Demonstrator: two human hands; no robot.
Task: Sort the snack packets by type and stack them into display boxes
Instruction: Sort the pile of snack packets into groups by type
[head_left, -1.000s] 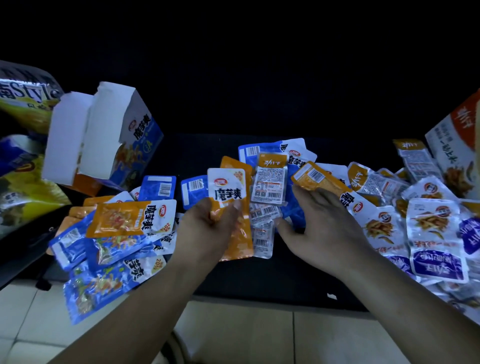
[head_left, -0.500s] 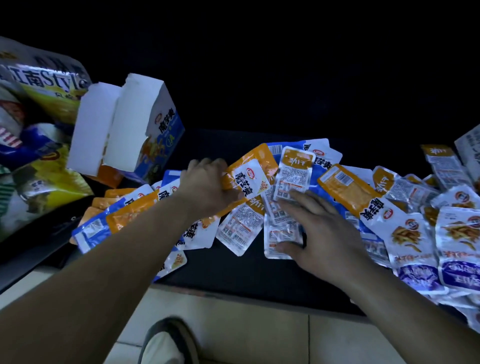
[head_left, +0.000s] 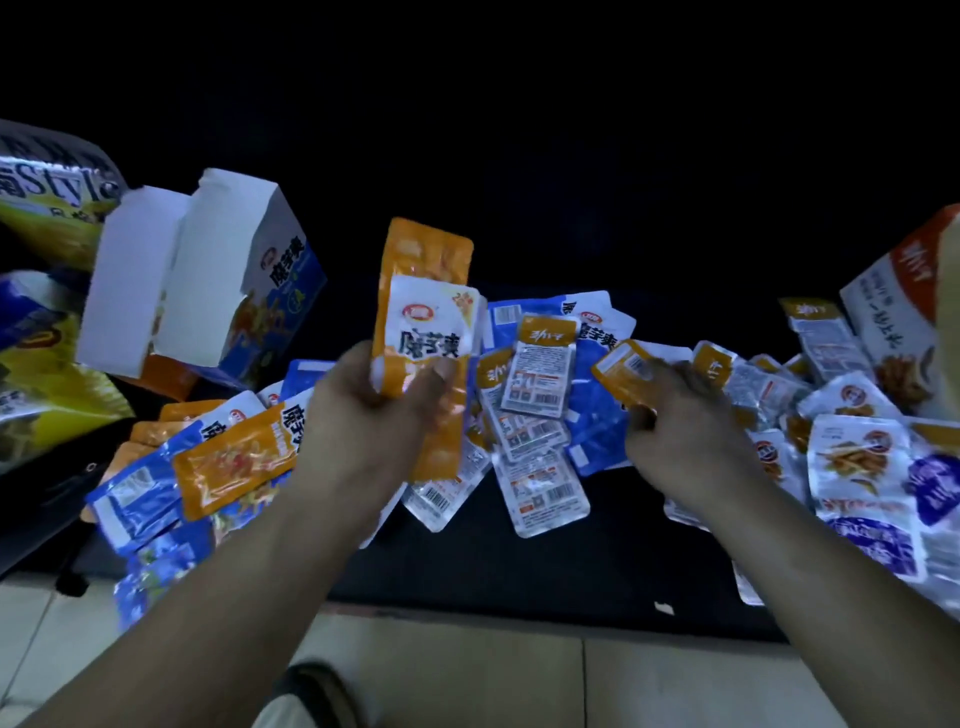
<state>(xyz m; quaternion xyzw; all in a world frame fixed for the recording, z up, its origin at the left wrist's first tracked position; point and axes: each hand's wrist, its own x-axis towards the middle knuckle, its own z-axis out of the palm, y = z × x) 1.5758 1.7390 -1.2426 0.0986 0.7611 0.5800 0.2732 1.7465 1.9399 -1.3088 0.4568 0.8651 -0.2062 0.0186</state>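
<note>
While the left hand (head_left: 371, 415) grips a small stack of orange konjac packets (head_left: 423, 291) upright above the middle of the table (head_left: 519, 566), thumb across the front and fingers curled behind, the sorting looks to be at an early stage. At three o'clock from that stack the right hand (head_left: 680, 421) has its fingers curled, pinching a single orange packet (head_left: 618, 364) at the edge of the heap, so one type is being gathered and none of it is boxed that I can see. Between the hands lie clear-backed packets (head_left: 540, 374) with barcode labels, overlapping one another. At eight o'clock a mixed spread of blue and orange packets (head_left: 156, 483) is unsorted, and at four o'clock purple-and-white packets (head_left: 862, 467) lie heaped. The blue-and-white display box (head_left: 228, 270) stands tilted at ten o'clock with its white flaps towards the camera. An orange-and-white display box (head_left: 883, 322) stands at two o'clock. Nearly everything is therefore left to do. Whether either box holds anything cannot be told, since neither interior shows, and the right-hand box is cut by the frame edge. The number of packets in the held stack is unclear, the right hand is blurred, and the far side is black. Large snack bags (head_left: 47, 208) at nine o'clock are partly cut off.
</note>
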